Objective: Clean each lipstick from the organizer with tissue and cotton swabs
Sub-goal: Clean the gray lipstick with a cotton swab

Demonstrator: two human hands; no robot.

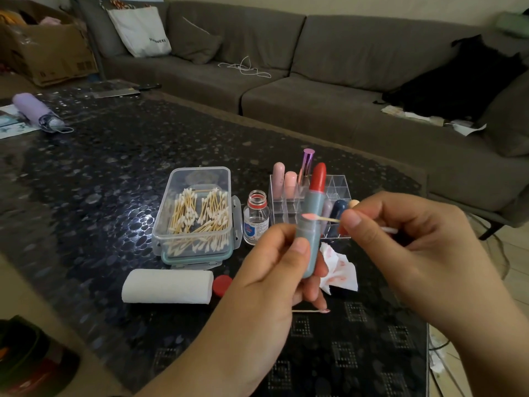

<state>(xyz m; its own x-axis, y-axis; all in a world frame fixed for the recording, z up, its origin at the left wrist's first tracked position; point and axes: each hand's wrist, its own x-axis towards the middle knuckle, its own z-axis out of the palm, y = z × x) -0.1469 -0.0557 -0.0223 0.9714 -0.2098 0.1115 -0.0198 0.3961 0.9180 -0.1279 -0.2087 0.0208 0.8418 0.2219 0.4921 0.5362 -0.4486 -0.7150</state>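
My left hand grips a grey-blue lipstick upright, its red bullet extended at the top. My right hand pinches a cotton swab whose pink-stained tip touches the lipstick's tube just below the bullet. Behind them stands the clear organizer holding several lipsticks, among them two pink ones and a purple metallic one. A stained tissue lies crumpled under my hands. A used swab lies on the table near my left fingers.
A clear box of cotton swabs sits left of an open small bottle; its red cap lies beside a white tissue roll. A purple folded umbrella lies far left. A grey sofa runs behind the table.
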